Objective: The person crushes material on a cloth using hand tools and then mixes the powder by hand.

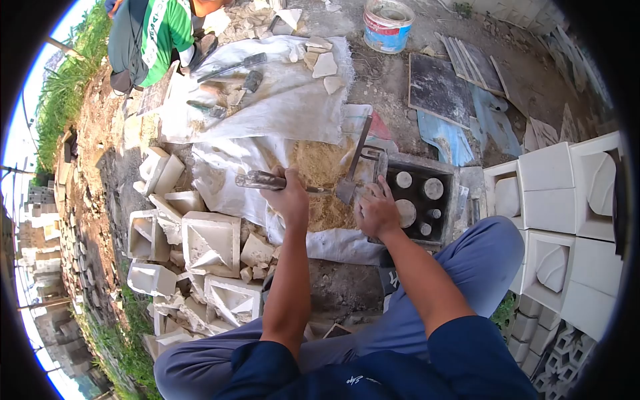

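Note:
My left hand (288, 200) is closed around the worn, thick handle (257, 180) of a hand tool. A thin shaft comes out on the other side of the fist towards a flat metal head (345, 191); whether the two are joined I cannot tell. Below the tool lies sandy tan powder (323, 163) on a white sack cloth (230, 163). My right hand (377, 210) lies with its fingers stretched over the left edge of a dark metal block mould (447, 175). Several pale round discs (407, 213) show inside the mould. A metal bracket (372, 153) stands at its upper left corner.
Broken pale concrete blocks (211, 243) are heaped at my left. Whole blocks (547, 167) are stacked at my right. Ahead are a paint bucket (388, 30), dark boards (440, 90) and tools (252, 81) on another sack. A person in a green shirt (170, 33) is at upper left.

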Demonstrator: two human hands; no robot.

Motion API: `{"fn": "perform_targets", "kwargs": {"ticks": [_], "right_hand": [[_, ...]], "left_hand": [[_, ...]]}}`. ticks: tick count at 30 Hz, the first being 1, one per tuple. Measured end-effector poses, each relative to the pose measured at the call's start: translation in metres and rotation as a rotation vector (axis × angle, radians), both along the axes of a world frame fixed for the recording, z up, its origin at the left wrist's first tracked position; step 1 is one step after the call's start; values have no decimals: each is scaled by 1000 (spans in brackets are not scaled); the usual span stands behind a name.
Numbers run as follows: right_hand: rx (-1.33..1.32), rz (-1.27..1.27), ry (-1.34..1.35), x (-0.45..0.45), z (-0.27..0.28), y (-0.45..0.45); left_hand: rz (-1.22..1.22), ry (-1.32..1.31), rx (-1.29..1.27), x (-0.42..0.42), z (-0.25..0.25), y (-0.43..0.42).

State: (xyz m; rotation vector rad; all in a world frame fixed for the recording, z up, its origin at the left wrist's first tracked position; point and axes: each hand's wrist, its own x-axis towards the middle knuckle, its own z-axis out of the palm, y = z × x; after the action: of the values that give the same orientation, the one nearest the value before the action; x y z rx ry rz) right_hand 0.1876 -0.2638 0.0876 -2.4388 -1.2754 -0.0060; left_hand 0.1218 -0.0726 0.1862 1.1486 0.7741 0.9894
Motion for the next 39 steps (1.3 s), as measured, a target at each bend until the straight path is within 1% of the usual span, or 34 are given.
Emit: {"fn": "perform_targets", "kwargs": {"ticks": [1,2,3,5,6,7,9,10,12,13,15,17,18,19,21,22,23,25,26,27,29,30,31,33,34,35,37,38,39], "right_hand": [[19,-7,-14,2,-2,0],[9,-18,5,2,-4,-1],[4,-12,0,2,-3,-2],[10,-1,-11,0,-1,0],[-13,-5,22,0,0,0],[-34,-8,49,1,3,1],[-17,-7,36,3,4,3],[-15,0,46,1,3,1],[-5,6,23,5,1,3],[6,-3,20,2,-1,0],[-8,-7,38,-1,-2,-5],[10,4,22,1,0,2],[-8,-2,39,0,1,1],[-26,-8,50,1,1,1],[-2,-5,17,-1,0,1],[13,-6,5,1,0,2],[10,0,-2,9,-2,4],[56,4,12,2,-2,1],[17,2,-16,1,0,1],[21,12,-5,2,0,3],[-10,12,26,1,2,3],[60,5,-11,0,3,5],[65,6,-25,2,4,7],[-81,4,73,1,5,3],[-90,6,68,6,6,4],[-58,9,21,7,5,5],[-33,1,6,-3,-2,0],[-23,-1,12,-1,-2,1],[-12,1,12,1,-2,3]], "left_hand": [[23,18,-7,-2,14,1],[21,-16,-24,-6,27,-1],[9,8,-33,-9,22,-6],[-8,-79,-18,-5,16,-8],[0,-24,45,-1,-5,-12],[72,-18,80,6,-43,-11],[46,80,159,11,-46,-2],[53,75,154,7,-32,-4],[53,-10,-44,-1,1,-9],[-8,-59,-45,-7,14,-8],[24,-31,-47,-5,25,-12],[62,-16,-35,7,0,-16],[82,53,154,6,-42,-8],[90,39,161,9,-36,-6],[115,44,73,9,-22,-8],[111,-53,-59,4,-6,-13],[82,-22,34,-2,5,-12],[42,-49,-67,-7,39,-17],[36,-12,-46,-5,46,-17],[0,-45,-56,-4,38,-18],[123,29,74,9,-50,-8],[70,182,69,6,-48,-4],[72,168,73,7,-45,3],[127,185,57,5,-46,9],[144,82,-58,0,-17,2],[155,52,-121,-4,2,1],[240,15,-13,2,16,1],[238,19,-9,5,-1,5],[196,64,132,8,-30,9]]}}
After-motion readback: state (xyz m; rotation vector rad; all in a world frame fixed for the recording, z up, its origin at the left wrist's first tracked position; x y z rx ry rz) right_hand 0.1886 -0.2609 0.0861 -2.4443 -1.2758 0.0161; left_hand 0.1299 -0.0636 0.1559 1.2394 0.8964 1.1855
